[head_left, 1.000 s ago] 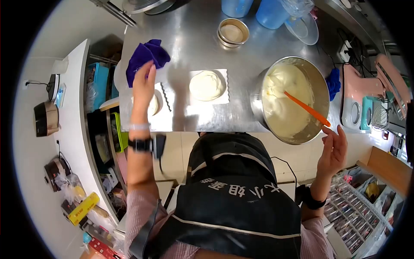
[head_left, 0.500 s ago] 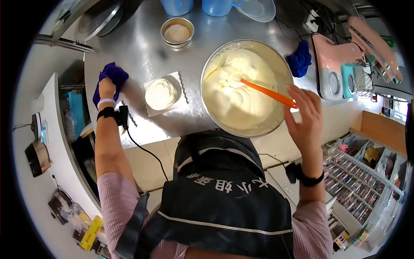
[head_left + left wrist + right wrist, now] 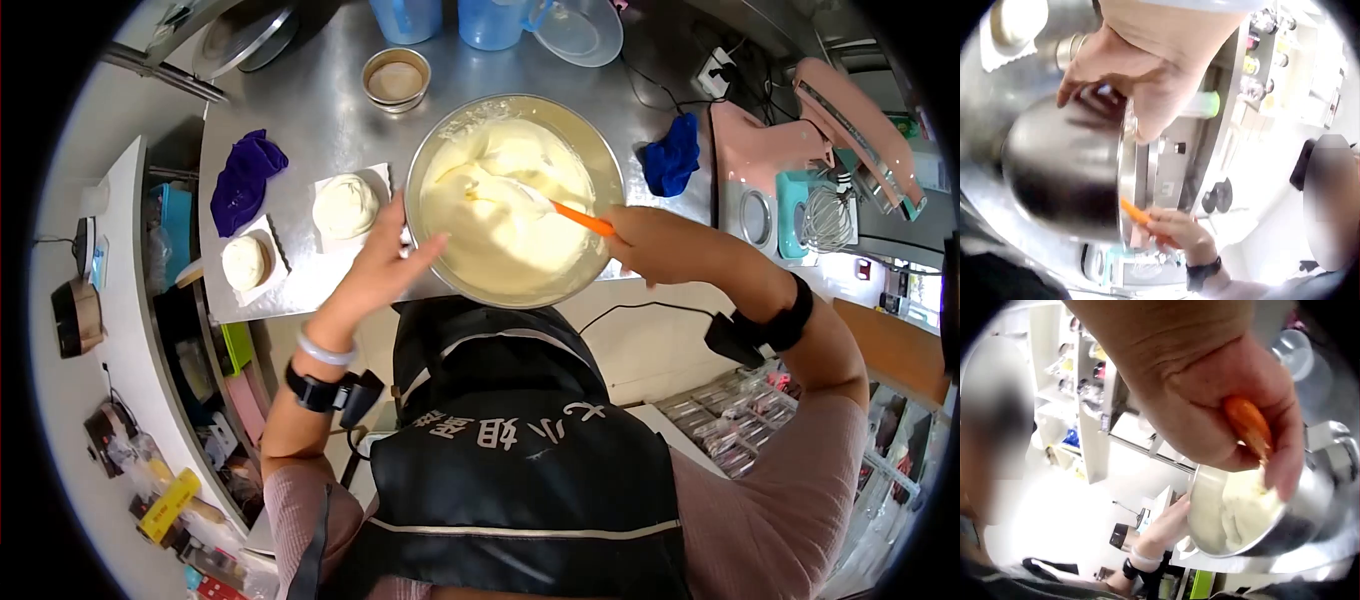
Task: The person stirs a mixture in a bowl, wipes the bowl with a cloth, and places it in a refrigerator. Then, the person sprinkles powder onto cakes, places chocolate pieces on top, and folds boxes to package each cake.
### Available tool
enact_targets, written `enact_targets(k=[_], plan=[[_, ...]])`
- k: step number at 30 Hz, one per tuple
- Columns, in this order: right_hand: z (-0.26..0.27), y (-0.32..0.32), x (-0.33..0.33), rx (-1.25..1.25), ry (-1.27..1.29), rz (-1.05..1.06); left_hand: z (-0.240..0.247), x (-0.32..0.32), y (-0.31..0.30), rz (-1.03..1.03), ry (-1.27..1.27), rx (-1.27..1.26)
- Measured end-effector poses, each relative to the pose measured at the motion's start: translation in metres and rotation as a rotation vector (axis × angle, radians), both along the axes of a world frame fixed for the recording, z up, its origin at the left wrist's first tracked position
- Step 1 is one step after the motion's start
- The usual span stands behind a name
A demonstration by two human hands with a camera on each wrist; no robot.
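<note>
A large steel mixing bowl (image 3: 597,150) full of pale cream (image 3: 500,255) stands at the front edge of the metal table. My left hand (image 3: 378,268) holds its left side, the thumb over the rim and the fingers along the outer wall, as the left wrist view shows. With my right hand (image 3: 665,243) I grip the orange handle of a spatula (image 3: 580,216); its white blade lies partly sunk in the cream. Left of the bowl, two round cream-white pieces, one larger (image 3: 345,206) and one smaller (image 3: 243,263), sit on white wavy-edged squares.
A crumpled purple cloth (image 3: 245,185) lies at the table's left edge. Small round tins (image 3: 397,103), blue jugs (image 3: 490,28) and a clear plastic dish (image 3: 585,42) stand behind the bowl. To the right are a blue cloth (image 3: 672,158) and a pink stand mixer (image 3: 765,165).
My left hand has let go of the purple cloth and moved right to the bowl. My right hand, earlier open near the spatula, now grips its handle.
</note>
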State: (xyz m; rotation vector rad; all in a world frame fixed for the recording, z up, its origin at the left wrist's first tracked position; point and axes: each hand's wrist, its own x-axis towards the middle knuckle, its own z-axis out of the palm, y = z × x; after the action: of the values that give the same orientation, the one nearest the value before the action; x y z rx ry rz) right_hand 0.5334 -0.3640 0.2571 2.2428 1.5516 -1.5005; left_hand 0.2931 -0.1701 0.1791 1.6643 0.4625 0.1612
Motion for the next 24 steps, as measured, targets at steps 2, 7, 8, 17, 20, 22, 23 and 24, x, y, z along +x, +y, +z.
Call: enact_targets(k=[2, 7, 8, 17, 20, 22, 23, 24], plan=[[0.024, 0.001, -0.002, -0.157, 0.22, -0.385, -0.012, 0.005, -0.015, 0.051, -0.021, 0.243], [0.018, -0.011, -0.006, -0.397, 0.706, -1.25, -0.012, 0.014, -0.039, 0.116, 0.066, 0.279], [0.015, -0.014, 0.0, -0.441, 0.833, -1.457, -0.011, 0.017, -0.045, 0.119, 0.063, 0.193], [0.021, 0.042, 0.062, -0.293, 0.601, -1.489, -0.026, 0.045, -0.059, 0.0, -0.163, -0.023], [0.022, 0.082, 0.041, -0.122, 0.224, -1.062, -0.028, 0.048, -0.054, -0.02, -0.128, -0.069], [0.038, 0.107, 0.01, -0.188, 0.105, -0.948, -0.028, 0.053, -0.05, -0.042, -0.138, -0.036], [0.048, 0.117, -0.007, -0.266, 0.098, -0.928, -0.011, 0.053, -0.047, -0.054, -0.085, -0.173], [0.047, 0.117, -0.024, -0.257, 0.026, -0.741, -0.001, 0.053, -0.045, -0.061, -0.031, -0.305]])
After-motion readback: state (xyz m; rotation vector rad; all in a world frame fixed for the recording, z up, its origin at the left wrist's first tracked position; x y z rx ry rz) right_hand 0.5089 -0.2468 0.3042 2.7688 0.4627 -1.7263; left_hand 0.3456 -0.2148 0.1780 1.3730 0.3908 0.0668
